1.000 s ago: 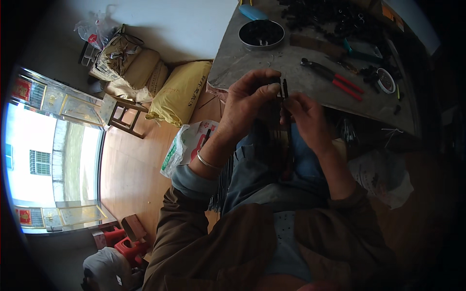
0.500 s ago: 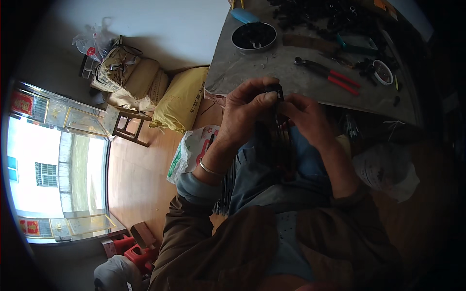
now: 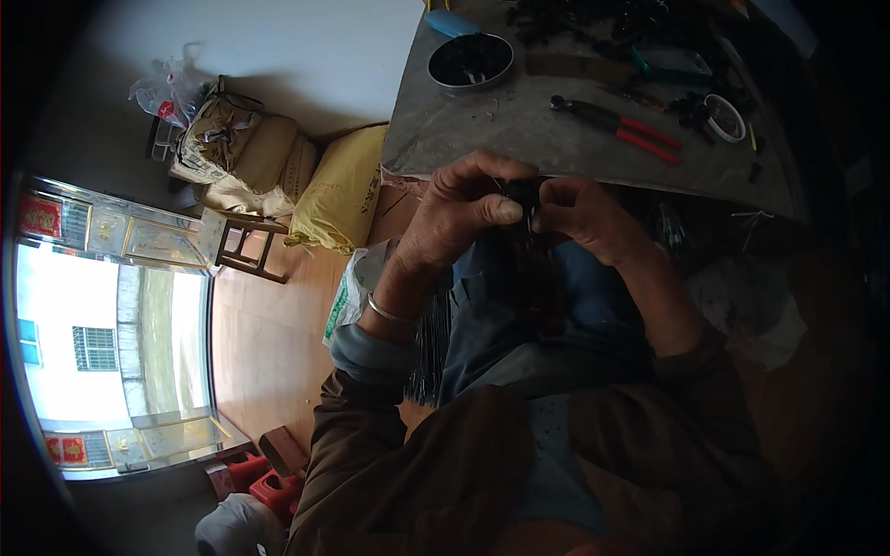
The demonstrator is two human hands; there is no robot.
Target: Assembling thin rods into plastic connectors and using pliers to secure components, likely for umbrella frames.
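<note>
My left hand (image 3: 459, 218) and my right hand (image 3: 586, 215) meet over my lap, just below the front edge of the grey table (image 3: 519, 139). Both pinch a small dark part (image 3: 525, 199) between thumbs and fingertips. A bundle of thin dark wires (image 3: 528, 278) hangs from the part down onto my blue trousers. A metal bangle sits on my left wrist.
On the table lie red-handled pliers (image 3: 616, 125), a round metal bowl (image 3: 470, 61) of dark pieces, a small round tin (image 3: 723, 116) and a heap of black parts. Left on the wooden floor are a yellow sack (image 3: 341, 190), stuffed bags, a small wooden stool (image 3: 243, 246) and a white bag (image 3: 352, 292).
My hands have closed in on each other, and the dark part is now pinched between both. The view has shifted slightly.
</note>
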